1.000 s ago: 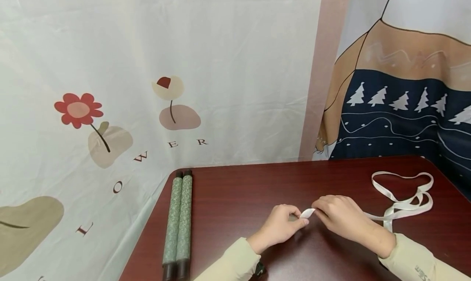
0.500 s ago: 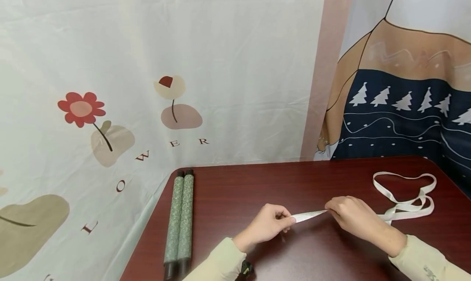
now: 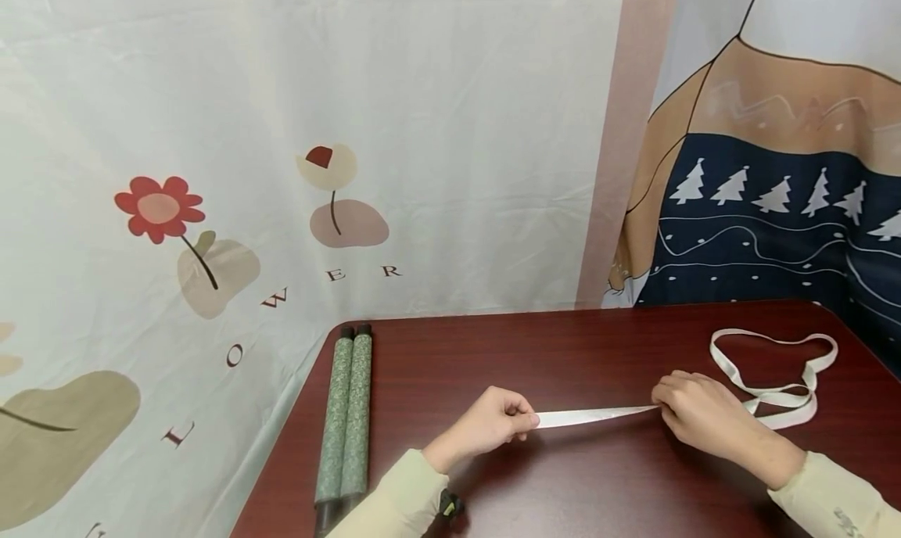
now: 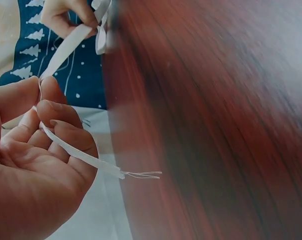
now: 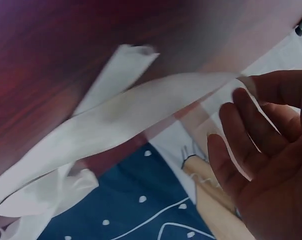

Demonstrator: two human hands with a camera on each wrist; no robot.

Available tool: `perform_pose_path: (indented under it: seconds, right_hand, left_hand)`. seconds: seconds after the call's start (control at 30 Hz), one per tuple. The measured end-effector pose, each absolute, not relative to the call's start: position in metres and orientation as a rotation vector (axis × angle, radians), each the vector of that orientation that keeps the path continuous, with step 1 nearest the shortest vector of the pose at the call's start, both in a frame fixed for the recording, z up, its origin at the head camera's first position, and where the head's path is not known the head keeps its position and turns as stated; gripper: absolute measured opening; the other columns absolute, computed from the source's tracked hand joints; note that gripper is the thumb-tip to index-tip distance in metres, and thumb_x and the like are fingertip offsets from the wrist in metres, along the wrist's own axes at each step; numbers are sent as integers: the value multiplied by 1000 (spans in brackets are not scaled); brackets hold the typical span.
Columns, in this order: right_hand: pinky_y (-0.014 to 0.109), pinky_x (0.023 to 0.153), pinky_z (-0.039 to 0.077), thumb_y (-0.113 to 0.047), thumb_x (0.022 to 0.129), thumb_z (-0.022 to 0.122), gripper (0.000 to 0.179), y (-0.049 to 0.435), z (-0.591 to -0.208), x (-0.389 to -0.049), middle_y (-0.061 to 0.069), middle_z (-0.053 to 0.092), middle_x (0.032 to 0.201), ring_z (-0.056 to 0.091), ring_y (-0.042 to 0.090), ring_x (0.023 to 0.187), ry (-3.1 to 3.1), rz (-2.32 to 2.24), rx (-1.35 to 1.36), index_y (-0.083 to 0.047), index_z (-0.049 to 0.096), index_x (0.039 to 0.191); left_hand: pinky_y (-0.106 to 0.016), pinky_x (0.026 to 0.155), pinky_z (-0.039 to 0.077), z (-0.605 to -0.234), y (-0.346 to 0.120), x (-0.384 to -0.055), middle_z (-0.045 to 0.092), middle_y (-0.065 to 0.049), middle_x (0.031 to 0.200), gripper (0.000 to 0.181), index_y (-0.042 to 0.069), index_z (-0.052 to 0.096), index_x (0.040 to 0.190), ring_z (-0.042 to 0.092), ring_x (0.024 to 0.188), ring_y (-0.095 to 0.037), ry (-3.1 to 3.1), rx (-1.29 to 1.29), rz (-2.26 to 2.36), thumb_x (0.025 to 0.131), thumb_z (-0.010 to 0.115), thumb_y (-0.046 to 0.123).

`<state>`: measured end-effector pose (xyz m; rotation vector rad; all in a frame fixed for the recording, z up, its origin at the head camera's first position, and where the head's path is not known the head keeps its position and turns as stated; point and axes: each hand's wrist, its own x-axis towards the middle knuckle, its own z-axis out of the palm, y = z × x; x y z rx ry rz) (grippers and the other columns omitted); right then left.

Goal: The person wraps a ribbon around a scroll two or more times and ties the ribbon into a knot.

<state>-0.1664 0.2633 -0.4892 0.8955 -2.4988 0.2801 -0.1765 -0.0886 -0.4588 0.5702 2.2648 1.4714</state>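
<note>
A white ribbon (image 3: 587,417) is stretched between both hands, just above the table. My left hand (image 3: 487,422) pinches it between thumb and forefinger; in the left wrist view the ribbon's short tail (image 4: 81,154) hangs across the fingers and ends in frayed threads. My right hand (image 3: 718,419) pinches the ribbon farther along, thumb against forefinger, with the other fingers loosely bent in the right wrist view. From that hand the rest of the ribbon (image 5: 116,117) runs on to loose loops lying at the table's right side.
Two green patterned rolls (image 3: 346,421) with dark ends lie side by side along the left of the dark red table (image 3: 507,358). Behind the table hangs a pale printed curtain (image 3: 457,131), with a dark blue tree-patterned cloth (image 3: 753,249) at the right.
My hands have moved apart, the left one leftward and the right one rightward. The length of ribbon between them has grown from a short bit to a long taut span.
</note>
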Motion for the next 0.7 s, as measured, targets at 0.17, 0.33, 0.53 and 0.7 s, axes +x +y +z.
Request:
perform_pose_path:
  seconds: [0.17, 0.33, 0.53, 0.7]
  right_hand:
    - [31, 56, 48, 7, 70, 81, 35, 272, -492, -165, -16, 58, 70, 51, 1, 60, -2594, 333, 848, -22, 62, 77]
    - [31, 57, 53, 6, 73, 85, 26, 282, -492, -164, -10, 64, 78, 60, 5, 64, -2687, 333, 825, -15, 73, 83]
    - [27, 51, 40, 8, 63, 83, 33, 299, -498, -167, -15, 43, 72, 42, 2, 63, -2592, 260, 906, -21, 67, 69]
    - [28, 50, 44, 8, 68, 84, 32, 312, -495, -165, -14, 49, 72, 45, 1, 60, -2696, 248, 863, -20, 68, 72]
  left_hand:
    - [-20, 47, 34, -461, -101, -180, 60, -8, 62, 17, -9, 73, 87, 43, 49, -5, 2278, 579, 1425, 95, 73, 6]
    - [-20, 48, 34, -462, -113, -185, 59, -5, 62, 18, -10, 72, 87, 43, 50, -5, 2279, 577, 1410, 96, 72, 5]
    - [-21, 49, 34, -463, -127, -189, 58, -2, 61, 17, -10, 73, 86, 42, 50, -6, 2288, 563, 1381, 95, 72, 4]
    - [-22, 49, 35, -464, -140, -193, 59, -4, 61, 17, -10, 72, 86, 43, 50, -6, 2328, 556, 1337, 95, 72, 4]
